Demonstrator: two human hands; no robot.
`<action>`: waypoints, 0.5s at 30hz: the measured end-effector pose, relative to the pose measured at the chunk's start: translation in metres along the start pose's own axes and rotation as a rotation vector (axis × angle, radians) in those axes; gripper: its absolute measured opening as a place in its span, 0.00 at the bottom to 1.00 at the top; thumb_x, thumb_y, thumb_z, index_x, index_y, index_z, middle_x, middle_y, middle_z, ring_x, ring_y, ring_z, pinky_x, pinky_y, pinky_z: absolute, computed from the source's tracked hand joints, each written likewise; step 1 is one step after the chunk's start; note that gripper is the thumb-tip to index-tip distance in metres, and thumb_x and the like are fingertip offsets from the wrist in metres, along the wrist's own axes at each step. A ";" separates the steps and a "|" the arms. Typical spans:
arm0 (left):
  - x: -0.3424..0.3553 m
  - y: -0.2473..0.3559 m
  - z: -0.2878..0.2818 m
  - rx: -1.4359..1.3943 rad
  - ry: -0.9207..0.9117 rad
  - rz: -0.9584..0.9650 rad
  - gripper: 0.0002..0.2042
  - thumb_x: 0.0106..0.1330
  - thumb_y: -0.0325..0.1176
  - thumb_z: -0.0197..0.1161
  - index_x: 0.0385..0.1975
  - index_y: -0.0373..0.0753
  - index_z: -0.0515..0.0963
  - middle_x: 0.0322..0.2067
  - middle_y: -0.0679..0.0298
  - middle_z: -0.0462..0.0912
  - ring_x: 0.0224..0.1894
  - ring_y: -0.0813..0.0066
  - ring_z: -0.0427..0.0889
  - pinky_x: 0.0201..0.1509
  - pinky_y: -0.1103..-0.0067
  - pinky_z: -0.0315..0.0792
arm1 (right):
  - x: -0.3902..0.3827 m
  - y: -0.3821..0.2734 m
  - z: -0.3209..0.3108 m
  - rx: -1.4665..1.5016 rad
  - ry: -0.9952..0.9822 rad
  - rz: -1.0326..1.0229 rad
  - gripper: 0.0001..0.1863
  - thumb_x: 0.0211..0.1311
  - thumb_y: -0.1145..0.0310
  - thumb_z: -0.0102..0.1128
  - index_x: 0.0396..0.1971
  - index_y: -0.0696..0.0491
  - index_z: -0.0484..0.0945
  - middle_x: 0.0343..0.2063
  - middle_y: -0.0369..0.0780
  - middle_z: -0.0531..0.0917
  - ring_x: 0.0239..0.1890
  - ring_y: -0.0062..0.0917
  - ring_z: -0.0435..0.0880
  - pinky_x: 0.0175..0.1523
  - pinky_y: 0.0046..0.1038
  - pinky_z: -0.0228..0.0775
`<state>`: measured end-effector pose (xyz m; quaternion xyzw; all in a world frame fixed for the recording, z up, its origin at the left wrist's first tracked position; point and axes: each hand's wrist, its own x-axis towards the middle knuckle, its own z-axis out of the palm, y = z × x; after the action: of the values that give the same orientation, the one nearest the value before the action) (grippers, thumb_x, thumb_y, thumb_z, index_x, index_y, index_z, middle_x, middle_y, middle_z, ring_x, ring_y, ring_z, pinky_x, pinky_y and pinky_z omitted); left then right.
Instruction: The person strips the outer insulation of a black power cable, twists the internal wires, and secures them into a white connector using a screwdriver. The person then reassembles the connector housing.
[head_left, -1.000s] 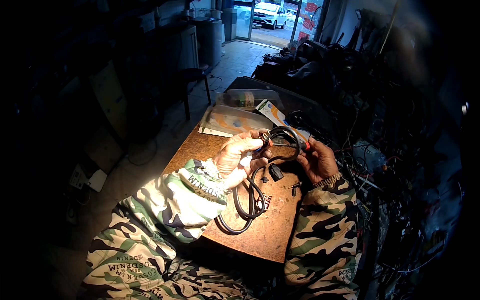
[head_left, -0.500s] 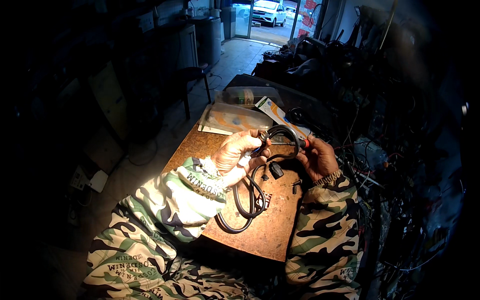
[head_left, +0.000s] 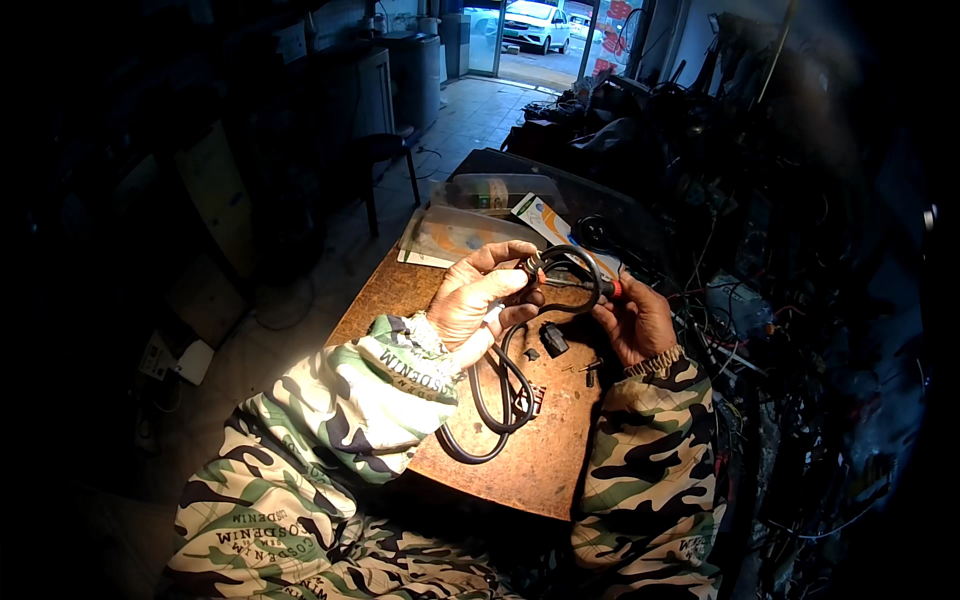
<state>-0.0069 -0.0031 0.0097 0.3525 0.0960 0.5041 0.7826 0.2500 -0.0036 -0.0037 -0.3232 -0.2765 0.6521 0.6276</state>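
My left hand (head_left: 470,298) is closed on the end of a black cable (head_left: 478,457), pinching a small fitting with orange-red parts between thumb and fingers. The fitting's exact kind is partly hidden by the fingers. From there the cable arches over to the right and also hangs in loops onto the wooden tabletop (head_left: 500,492). Inside the upper loop, a screwdriver (head_left: 612,288) with a red handle end points its thin shaft at the fitting. My right hand (head_left: 642,318) grips that handle. Below the hands lie a black plug housing (head_left: 553,340) and a small black piece (head_left: 531,354).
Small dark parts (head_left: 590,372) lie near the table's right side. Clear plastic packages (head_left: 470,235) and a white-and-orange card (head_left: 545,215) sit at the far end. Tangled wires (head_left: 735,345) crowd the right. A dark stool (head_left: 380,150) stands beyond, at the left.
My left fingers have lifted and shifted round the fitting, which is turned a little. The upper cable loop has moved slightly with it. My right hand stays nearly in place on the screwdriver.
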 end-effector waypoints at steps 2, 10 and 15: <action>0.001 -0.001 -0.001 0.010 0.009 -0.002 0.12 0.68 0.24 0.59 0.50 0.39 0.76 0.39 0.58 0.84 0.39 0.68 0.86 0.42 0.78 0.84 | 0.001 0.001 -0.002 0.001 -0.009 0.001 0.15 0.68 0.68 0.59 0.41 0.66 0.73 0.33 0.47 0.81 0.34 0.31 0.87 0.39 0.28 0.88; 0.001 0.001 -0.002 0.005 0.001 -0.032 0.11 0.68 0.23 0.59 0.48 0.40 0.76 0.38 0.59 0.84 0.39 0.69 0.86 0.42 0.78 0.84 | -0.001 0.004 -0.005 0.006 -0.025 -0.027 0.16 0.68 0.68 0.60 0.42 0.67 0.72 0.34 0.47 0.82 0.34 0.31 0.87 0.39 0.29 0.88; 0.002 0.000 -0.005 0.035 0.029 -0.023 0.11 0.67 0.22 0.59 0.47 0.38 0.76 0.37 0.58 0.84 0.37 0.69 0.86 0.41 0.78 0.84 | -0.003 0.004 -0.002 -0.031 -0.006 -0.041 0.16 0.67 0.67 0.60 0.43 0.66 0.72 0.34 0.47 0.82 0.35 0.32 0.87 0.40 0.30 0.88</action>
<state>-0.0090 0.0008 0.0065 0.3576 0.1200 0.4984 0.7806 0.2486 -0.0073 -0.0076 -0.3253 -0.2952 0.6355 0.6350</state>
